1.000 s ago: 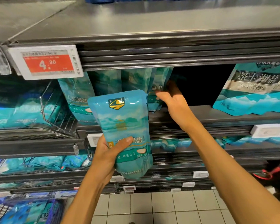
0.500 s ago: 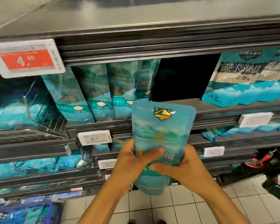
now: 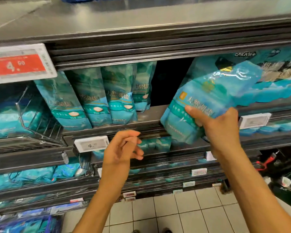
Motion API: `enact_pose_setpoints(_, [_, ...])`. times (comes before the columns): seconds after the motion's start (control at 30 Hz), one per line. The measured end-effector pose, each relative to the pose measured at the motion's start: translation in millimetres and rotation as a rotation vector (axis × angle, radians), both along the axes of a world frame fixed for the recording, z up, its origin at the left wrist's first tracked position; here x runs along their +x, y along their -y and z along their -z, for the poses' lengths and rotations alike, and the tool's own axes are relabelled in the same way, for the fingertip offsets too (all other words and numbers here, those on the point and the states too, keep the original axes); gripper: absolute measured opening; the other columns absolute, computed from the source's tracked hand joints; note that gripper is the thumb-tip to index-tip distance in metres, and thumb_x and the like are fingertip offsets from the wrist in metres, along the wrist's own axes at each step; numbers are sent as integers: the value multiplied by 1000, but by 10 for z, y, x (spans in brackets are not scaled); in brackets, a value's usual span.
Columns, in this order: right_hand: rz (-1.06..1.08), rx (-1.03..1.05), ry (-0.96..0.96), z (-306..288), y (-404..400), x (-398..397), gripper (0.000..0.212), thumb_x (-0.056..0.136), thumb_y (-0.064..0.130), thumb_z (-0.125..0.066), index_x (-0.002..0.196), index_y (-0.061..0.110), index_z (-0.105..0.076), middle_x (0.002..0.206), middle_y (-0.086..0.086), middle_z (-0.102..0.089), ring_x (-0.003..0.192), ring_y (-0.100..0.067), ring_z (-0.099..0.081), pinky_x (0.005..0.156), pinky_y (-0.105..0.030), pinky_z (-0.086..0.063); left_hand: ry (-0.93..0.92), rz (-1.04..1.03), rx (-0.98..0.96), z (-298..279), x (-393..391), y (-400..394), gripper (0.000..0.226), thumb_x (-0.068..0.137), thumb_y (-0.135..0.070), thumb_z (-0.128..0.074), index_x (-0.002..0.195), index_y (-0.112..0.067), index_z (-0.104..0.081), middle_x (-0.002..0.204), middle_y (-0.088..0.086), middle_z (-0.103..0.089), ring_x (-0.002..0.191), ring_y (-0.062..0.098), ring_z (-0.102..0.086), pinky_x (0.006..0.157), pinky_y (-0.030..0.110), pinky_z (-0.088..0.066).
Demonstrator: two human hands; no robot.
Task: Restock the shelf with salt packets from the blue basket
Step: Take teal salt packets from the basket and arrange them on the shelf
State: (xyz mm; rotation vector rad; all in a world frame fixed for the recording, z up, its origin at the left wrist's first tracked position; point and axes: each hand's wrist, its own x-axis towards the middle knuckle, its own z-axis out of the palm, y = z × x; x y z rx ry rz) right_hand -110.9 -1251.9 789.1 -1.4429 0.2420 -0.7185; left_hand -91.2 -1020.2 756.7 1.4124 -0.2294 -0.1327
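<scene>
Salt packet (image 3: 207,101) now tilted at shelf edge (image 3: 141,126), beside dark gap (image 3: 170,84).

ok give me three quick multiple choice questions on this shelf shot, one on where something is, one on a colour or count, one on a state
1. Where is the dark gap on the shelf?
A. right of the standing row of packets
B. left of the wire divider
C. on the floor

2. What colour is the big price tag at upper left?
A. green
B. red with a white frame
C. yellow

3. What is the right hand doing?
A. hanging empty
B. pressing the price tag
C. gripping a tilted salt packet

Answers:
1 A, the black opening sits just right of the upright packets.
2 B, its panel is red inside a white border.
3 C, the fingers curl round the packet's lower part, and it leans toward the gap, while the left hand holds nothing.
</scene>
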Motion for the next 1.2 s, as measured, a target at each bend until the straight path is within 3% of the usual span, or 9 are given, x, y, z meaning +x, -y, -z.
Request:
enact_pose_setpoints(0.17, [217, -344, -82, -85, -18, 501, 25, 73, 27, -86, 88, 13, -73, 89, -7, -76, 87, -27, -73, 82, -49, -57, -13, -89, 40, 122, -86, -170, 17, 96, -19, -56, 97, -14, -72, 82, 0, -68, 64, 16, -62, 59, 26, -56])
enact_pose_setpoints(0.3, [218, -534, -243, -124, -102, 816, 40, 75, 35, -85, 60, 13, -56, 63, -5, -57, 65, -24, -53, 58, -41, -46, -11, -138, 66, 219, -126, -272, 24, 102, -19, -51, 92, -22, -73, 84, 3, -68, 65, 18, -62, 60, 27, -56])
enact_pose_setpoints(0.4, [117, -583, -302, -137, -200, 960, 47, 80, 40, -83, 73, -3, -67, 70, -13, -68, 64, -25, -62, 57, -40, -52, -31, -152, 61, 239, -132, -327, 23, 99, -25, -52, 91, -25, -74, 84, 2, -67, 65, 17, -61, 58, 29, -56])
enact_pose_setpoints(0.57, [61, -618, -268, -33, -192, 1005, 57, 84, 15, -74, 48, 26, -32, 32, 11, -37, 33, 3, -40, 38, -13, -23, -43, -175, 52, 261, -111, -401, 29, 103, -17, -49, 91, -24, -74, 83, 2, -67, 64, 15, -61, 58, 30, -57])
enact_pose_setpoints(0.67, [21, -612, -213, -45, -189, 965, 33, 85, 11, -72, 61, 23, -54, 45, 22, -52, 47, 4, -52, 48, -6, -35, -49, -189, 57, 282, -96, -430, 31, 104, -14, -47, 91, -24, -74, 83, 2, -67, 64, 15, -61, 57, 29, -56])
enact_pose_setpoints(0.73, [-4, -608, -206, -62, -177, 944, 9, 85, 19, -71, 79, 14, -65, 65, 6, -64, 58, -3, -58, 57, -19, -47, -50, -191, 56, 300, -81, -445, 31, 105, -14, -48, 92, -24, -74, 84, 3, -67, 64, 15, -62, 57, 28, -56])
enact_pose_setpoints(0.9, [-71, -621, -234, -24, -167, 767, 27, 92, 23, -70, 108, 3, -63, 96, -7, -70, 88, -17, -67, 77, -40, -57, -49, -191, 42, 336, -30, -490, 30, 105, -12, -47, 94, -23, -74, 86, 4, -67, 65, 15, -62, 57, 27, -55])
enact_pose_setpoints(1.07, [-102, -548, -228, 129, -209, 440, 31, 92, 22, -73, 104, 16, -45, 99, 26, -58, 98, 10, -59, 91, -17, -51, -52, -162, 24, 371, 10, -586, 25, 100, -17, -49, 96, -19, -74, 86, 7, -66, 67, 18, -61, 57, 28, -55])
enact_pose_setpoints(1.2, [-47, -571, -176, 204, -270, 229, 55, 92, 24, -71, 135, 4, -45, 135, -6, -57, 129, -15, -55, 111, -34, -46, -51, -146, 26, 401, 26, -666, 23, 101, -16, -50, 96, -18, -73, 86, 7, -66, 67, 18, -61, 57, 28, -55])
